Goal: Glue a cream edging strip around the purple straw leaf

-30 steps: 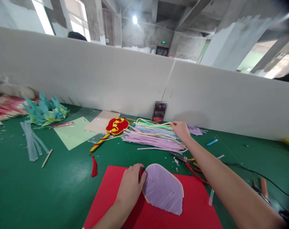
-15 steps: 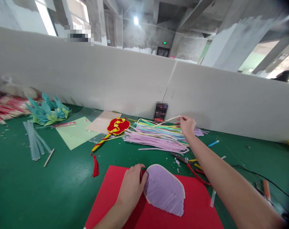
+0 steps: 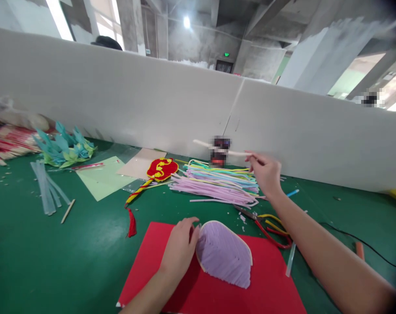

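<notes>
My right hand (image 3: 265, 172) pinches one end of a cream pipe cleaner (image 3: 238, 153), which stretches leftward in the air above a pile of pastel pipe cleaners (image 3: 214, 189). My left hand (image 3: 181, 246) rests on a red sheet (image 3: 142, 266), its fingers curled and its thumb at the left edge of a purple panel (image 3: 224, 255). Rows of purple pipe cleaner cover this panel, and a cream strip borders part of it. Beyond the sheet's right corner lie pliers (image 3: 269, 229) with red handles and a yellow-handled tool, partly overlapping.
A red and yellow fan (image 3: 161, 169) with a red tassel (image 3: 131, 224) lies left of the pile. Farther left are green paper (image 3: 101, 181), clear glue sticks (image 3: 44, 192) and a teal paper crown (image 3: 65, 146). A white partition (image 3: 152, 104) closes off the back.
My right hand has lifted slightly to the right, drawing the cream pipe cleaner up out of the pile. My left hand stays at the purple panel.
</notes>
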Demonstrator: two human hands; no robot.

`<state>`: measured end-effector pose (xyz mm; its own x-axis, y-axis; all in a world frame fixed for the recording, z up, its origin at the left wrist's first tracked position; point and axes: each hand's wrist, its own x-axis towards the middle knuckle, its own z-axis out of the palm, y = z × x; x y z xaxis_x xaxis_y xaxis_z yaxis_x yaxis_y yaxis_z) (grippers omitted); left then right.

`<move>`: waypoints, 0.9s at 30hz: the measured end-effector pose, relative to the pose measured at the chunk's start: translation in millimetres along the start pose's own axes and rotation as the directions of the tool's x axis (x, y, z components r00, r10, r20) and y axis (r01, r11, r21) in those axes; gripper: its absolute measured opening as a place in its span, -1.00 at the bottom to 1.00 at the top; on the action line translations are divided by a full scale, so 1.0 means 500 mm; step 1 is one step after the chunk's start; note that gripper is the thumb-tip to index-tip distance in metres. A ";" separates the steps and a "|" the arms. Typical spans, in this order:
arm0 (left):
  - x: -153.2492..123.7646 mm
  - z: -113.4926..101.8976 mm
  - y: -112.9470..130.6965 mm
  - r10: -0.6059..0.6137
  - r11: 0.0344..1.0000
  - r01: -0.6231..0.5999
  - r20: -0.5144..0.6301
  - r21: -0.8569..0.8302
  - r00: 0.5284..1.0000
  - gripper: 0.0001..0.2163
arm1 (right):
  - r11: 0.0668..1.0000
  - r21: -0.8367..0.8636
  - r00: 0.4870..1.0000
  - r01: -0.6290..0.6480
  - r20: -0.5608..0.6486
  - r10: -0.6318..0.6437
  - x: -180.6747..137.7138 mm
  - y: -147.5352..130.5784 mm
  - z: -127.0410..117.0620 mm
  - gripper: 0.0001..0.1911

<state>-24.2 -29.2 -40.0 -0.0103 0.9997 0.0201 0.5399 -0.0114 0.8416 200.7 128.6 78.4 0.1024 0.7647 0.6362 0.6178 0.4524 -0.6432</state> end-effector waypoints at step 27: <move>-0.022 0.004 0.028 0.013 0.854 0.224 0.450 -0.470 0.893 -0.93 | 0.766 -0.571 0.898 0.296 0.440 -0.019 -0.534 -0.039 -0.222 -0.61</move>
<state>-15.1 -40.2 -29.5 0.3762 0.9014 -0.2142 0.0636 0.2055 0.9766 247.9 -135.6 -31.5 -0.2625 0.8799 0.3960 0.9486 0.3105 -0.0611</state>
